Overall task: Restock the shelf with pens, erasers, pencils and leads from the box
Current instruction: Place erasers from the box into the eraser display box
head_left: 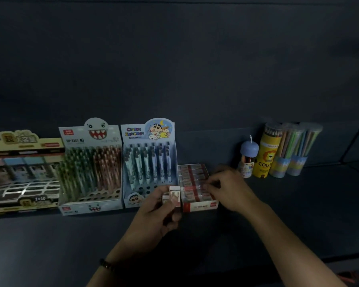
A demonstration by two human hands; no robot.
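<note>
Head view: my left hand (160,214) is just in front of the eraser tray (199,206); its fingers (172,204) are curled round a small stack of wrapped erasers (173,195), thumb on the near side; the stack is off the tray's left front corner, above the shelf (278,214), not yet set down. My right hand (228,189) is over the tray's right side, fingertips bent down onto the rows lying in it; that hand is blurred, so I cannot tell whether its fingers pinch one eraser or only press on the row. The tray stands about midway along the shelf, back from its front edge; the pen displays (149,162) are just beside it on the left; the pencil tubes (278,156) are well apart toward the right end.

I judge these erasers light, small and firm, with little give; the wrappers look smooth, so a stack may shear and slip apart; I would hold it by the long sides, thumb against fingers, squeezing across all of them at once; for the tray, one eraser at a time, taken by its short ends. The tray looks like thin card and may skid, so a steadying hand on its rim seems wise.
</note>
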